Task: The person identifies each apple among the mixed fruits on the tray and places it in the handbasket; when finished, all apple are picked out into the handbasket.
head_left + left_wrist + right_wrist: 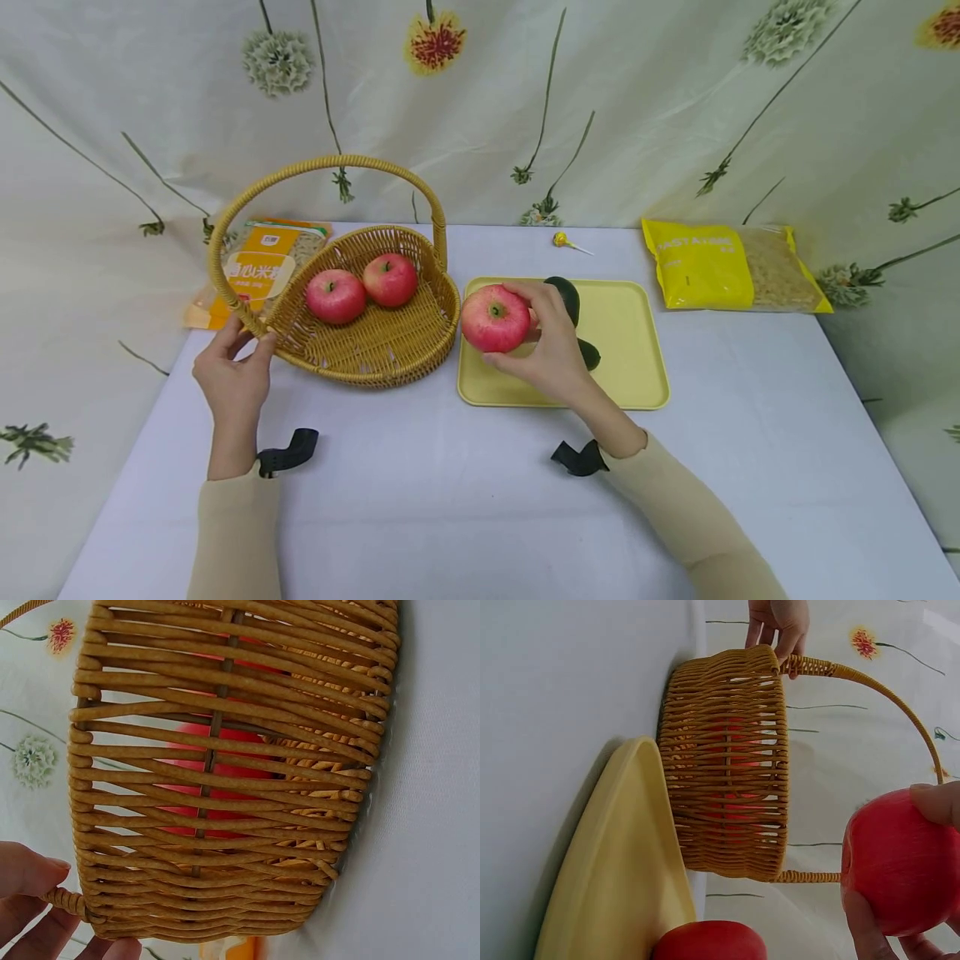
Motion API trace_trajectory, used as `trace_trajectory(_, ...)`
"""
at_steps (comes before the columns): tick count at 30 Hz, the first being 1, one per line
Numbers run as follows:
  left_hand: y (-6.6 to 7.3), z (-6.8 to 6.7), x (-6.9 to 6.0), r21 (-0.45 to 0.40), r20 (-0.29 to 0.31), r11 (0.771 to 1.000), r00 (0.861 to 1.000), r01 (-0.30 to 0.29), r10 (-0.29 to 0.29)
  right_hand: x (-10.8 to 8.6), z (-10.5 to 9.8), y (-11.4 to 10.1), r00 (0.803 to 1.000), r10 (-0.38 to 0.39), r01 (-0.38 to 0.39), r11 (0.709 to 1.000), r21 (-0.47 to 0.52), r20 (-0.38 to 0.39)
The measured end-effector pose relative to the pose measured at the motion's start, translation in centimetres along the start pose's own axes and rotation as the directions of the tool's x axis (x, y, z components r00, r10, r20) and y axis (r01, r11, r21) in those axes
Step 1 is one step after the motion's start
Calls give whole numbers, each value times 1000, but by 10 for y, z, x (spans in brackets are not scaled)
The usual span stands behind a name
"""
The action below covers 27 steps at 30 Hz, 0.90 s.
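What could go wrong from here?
The round red apple might slip, since the right hand holds it raised off the white table. If moved into the brown woven basket, it could knock the two round red apples there. The left hand, pinching the basket's arched woven handle near its base, might tilt the basket.

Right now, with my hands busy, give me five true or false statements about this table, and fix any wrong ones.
1. The right hand holds an apple. True.
2. The left hand also holds one. False: it grips the handle of the basket.
3. Two apples lie inside the basket. True.
4. The lollipop is on the tray. False: the lollipop lies on the table beyond the tray.
5. The yellow bag lies right of the lollipop. True.
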<state>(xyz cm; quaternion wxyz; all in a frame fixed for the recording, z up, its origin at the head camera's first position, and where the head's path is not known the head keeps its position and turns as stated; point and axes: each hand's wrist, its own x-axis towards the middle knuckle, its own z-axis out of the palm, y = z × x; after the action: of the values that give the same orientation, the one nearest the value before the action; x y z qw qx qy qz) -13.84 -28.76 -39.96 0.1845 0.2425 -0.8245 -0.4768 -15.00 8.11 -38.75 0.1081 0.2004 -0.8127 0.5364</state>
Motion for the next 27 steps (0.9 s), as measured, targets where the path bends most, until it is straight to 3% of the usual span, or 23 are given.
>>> trace_trajectory(12,0,1,-2,7,-3,1000,1000,-6,6,28,36,-9,999,23,-23,1000,-7,32)
trace_trajectory(27,-1,-1,-1,3,4,1000,1000,-6,6,59,98,-25,975,58,-46,997,-61,214)
